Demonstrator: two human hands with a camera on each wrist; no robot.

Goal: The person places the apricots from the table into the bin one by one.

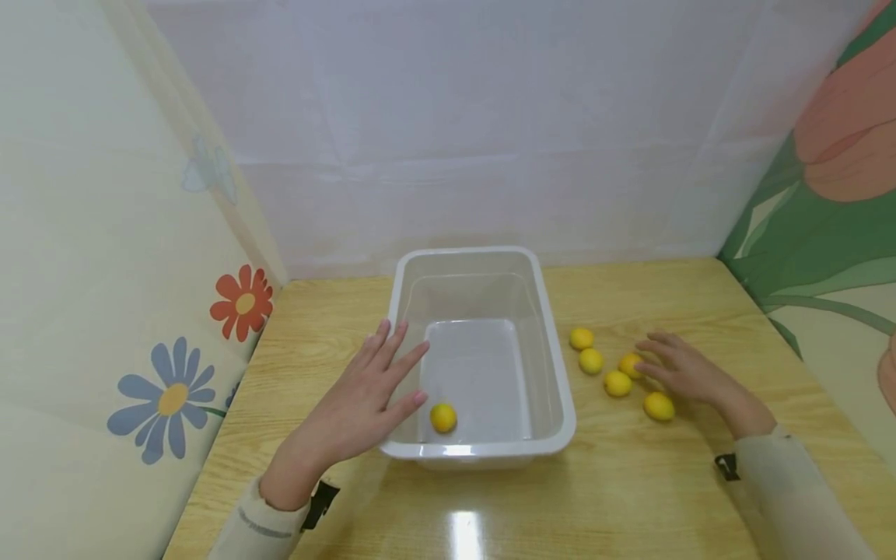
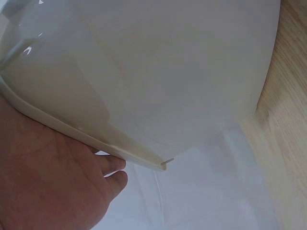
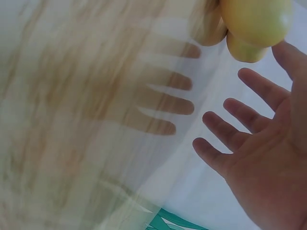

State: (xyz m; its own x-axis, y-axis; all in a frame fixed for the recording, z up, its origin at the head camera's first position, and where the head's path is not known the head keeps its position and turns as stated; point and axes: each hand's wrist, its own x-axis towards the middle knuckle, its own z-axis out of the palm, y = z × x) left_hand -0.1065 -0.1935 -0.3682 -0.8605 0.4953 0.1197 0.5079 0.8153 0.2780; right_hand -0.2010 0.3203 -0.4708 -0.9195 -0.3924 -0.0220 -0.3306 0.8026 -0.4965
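Note:
A white plastic tub [image 1: 560, 373] stands on the wooden table, with one yellow lemon [image 1: 443, 418] lying at its near left inside. My left hand [image 1: 364, 397] rests over the tub's left rim, fingers straight and spread; the left wrist view shows the palm [image 2: 53, 177] against the outside of that rim. To the right of the tub lie several loose lemons [image 1: 617, 383]. My right hand [image 1: 682, 372] hovers beside them with its fingers spread, nearest a lemon [image 1: 630, 365] partly covered by its fingertips. In the right wrist view the open palm [image 3: 268, 148] is below a few lemons [image 3: 256, 19] and holds nothing.
The pale wooden table [image 1: 322, 327] reaches a white cloth backdrop [image 1: 434, 155] behind the tub. A flower-printed panel [image 1: 105, 233] borders the left side, and another with large leaves [image 1: 826, 233] borders the right.

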